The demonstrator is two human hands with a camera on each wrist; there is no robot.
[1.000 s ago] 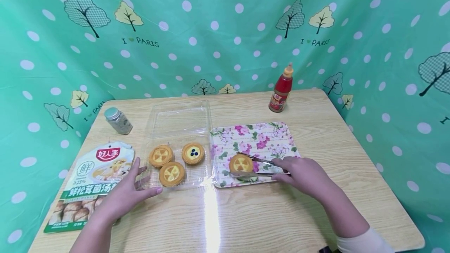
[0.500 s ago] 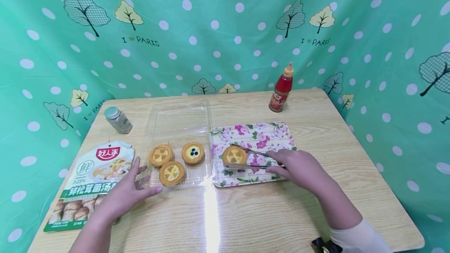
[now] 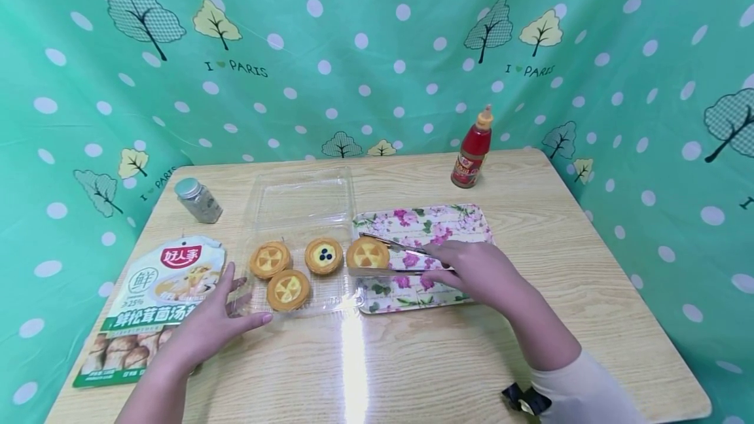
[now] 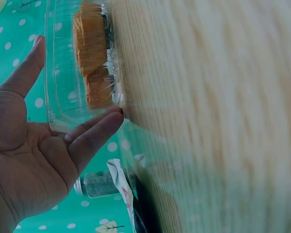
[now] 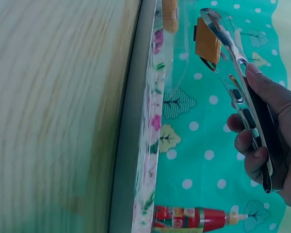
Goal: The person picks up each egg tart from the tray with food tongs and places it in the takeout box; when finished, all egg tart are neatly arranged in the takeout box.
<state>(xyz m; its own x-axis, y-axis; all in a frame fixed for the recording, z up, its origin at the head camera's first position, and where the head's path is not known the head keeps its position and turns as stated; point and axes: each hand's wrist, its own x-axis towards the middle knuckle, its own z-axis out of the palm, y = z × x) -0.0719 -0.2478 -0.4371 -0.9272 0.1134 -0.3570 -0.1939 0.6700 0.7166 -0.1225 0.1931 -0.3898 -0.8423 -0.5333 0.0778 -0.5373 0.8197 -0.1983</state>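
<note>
Above tray (image 3: pixel 453 234), right hand (image 3: pixel 477 271) is gripping tongs (image 5: pixel 258 109), which are pinching tart (image 3: pixel 368 254) near box (image 3: pixel 303 198) holding three other tarts (image 3: pixel 288 290). At box's left side, left hand (image 3: pixel 215 322) is resting, fingers extended.

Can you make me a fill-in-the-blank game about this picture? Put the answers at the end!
1. The right hand is holding a pair of metal ____.
2. Not counting the gripped tart, the clear container holds ____ tarts.
3. The tray is printed with pink ____ and green leaves.
4. The hand nearest the green-and-white packet is the person's ____ hand.

Missing words: tongs; three; flowers; left.
</note>
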